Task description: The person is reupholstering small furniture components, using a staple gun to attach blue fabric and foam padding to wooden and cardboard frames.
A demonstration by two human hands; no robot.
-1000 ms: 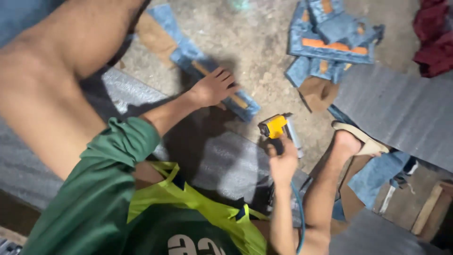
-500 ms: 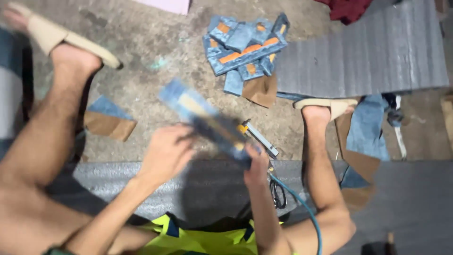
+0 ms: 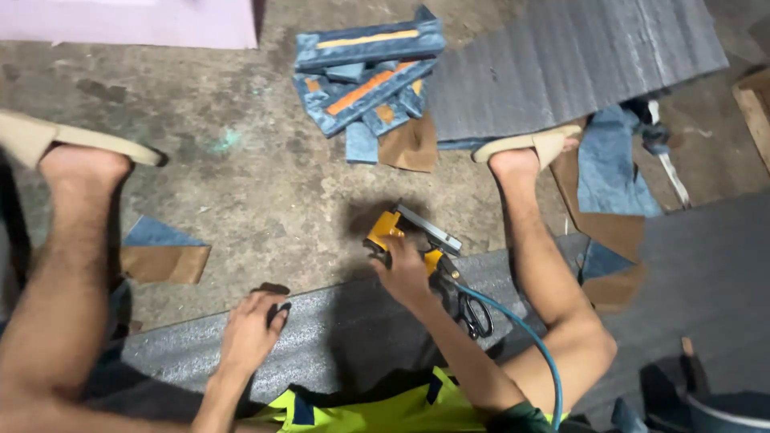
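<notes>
Right hand (image 3: 403,271) clamped on the yellow pneumatic stapler (image 3: 411,234) at the far edge of the grey foam sheet (image 3: 353,329) on the concrete floor (image 3: 257,184), left hand (image 3: 250,330) pressed flat, fingers spread, on the sheet; best keep the sheet pinned and the stapler nose square.

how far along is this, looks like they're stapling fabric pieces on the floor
Done: a pile of blue fabric-wrapped strips with orange bands lies stacked on the concrete floor. In hand: the right hand grips a yellow pneumatic staple gun on a blue air hose, while the left hand presses a grey foam sheet. Left: loose blue and brown fabric offcuts lie unused.
</notes>
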